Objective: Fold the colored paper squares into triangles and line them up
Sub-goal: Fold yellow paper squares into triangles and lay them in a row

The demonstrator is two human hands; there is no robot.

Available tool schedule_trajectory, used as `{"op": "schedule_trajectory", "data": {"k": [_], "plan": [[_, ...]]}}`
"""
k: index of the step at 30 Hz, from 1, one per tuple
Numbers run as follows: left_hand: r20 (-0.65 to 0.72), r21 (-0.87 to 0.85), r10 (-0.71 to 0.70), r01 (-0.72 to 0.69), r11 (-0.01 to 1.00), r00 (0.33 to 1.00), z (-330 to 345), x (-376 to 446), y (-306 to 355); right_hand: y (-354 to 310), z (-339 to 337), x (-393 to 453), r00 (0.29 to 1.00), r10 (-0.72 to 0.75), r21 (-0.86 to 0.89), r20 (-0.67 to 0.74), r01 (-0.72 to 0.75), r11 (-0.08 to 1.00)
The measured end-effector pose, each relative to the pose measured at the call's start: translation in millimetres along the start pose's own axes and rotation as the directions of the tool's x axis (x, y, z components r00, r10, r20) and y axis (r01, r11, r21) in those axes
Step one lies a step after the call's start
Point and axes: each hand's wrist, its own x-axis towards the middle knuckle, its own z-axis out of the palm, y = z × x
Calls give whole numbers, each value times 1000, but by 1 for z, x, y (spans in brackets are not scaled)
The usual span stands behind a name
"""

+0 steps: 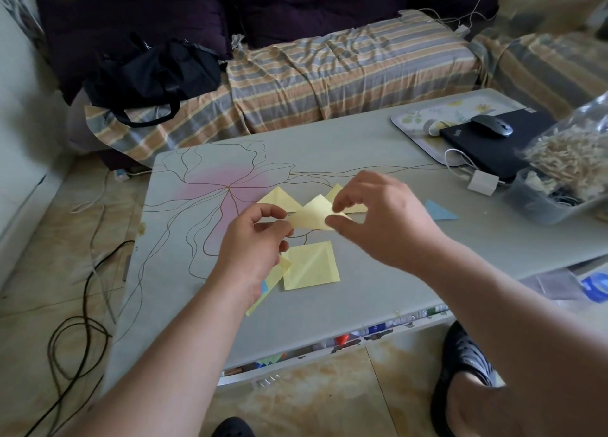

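While both hands pinch yellow triangle (311, 217) | left hand (260, 242), right hand (378, 219) fingers gripping | laptop (493, 150) logo seemingly unreadable

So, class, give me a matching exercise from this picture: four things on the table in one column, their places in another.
1 blue triangle
2 computer mouse
3 unfolded yellow square
4 yellow triangle being folded

A on the black laptop
B held by both hands
C flat, nearest the table's front edge
D alone, right of the hands

Pairs: 1-D, 2-A, 3-C, 4-B
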Motion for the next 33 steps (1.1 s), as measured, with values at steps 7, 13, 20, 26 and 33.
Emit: {"op": "schedule_trajectory", "data": {"k": [7, 13, 20, 26, 33], "plan": [[107, -140, -163, 177, 974, 981, 6, -5, 0, -2, 31, -7, 981, -192, -185, -20, 186, 965], [152, 207, 148, -178, 962, 977, 0, 1, -8, 0, 33, -4, 977, -205, -187, -60, 191, 964], [311, 579, 752, -744, 334, 580, -15, 13, -16, 1, 32, -3, 972, -230, -149, -51, 220, 964], [279, 585, 796, -753, 303, 537, -23, 23, -14, 6, 15, -2, 980, -194, -168, -51, 183, 969], [164, 609, 747, -662, 436, 644, -31, 33, -14, 23, -3, -3, 992, -127, -164, -20, 122, 979]]}}
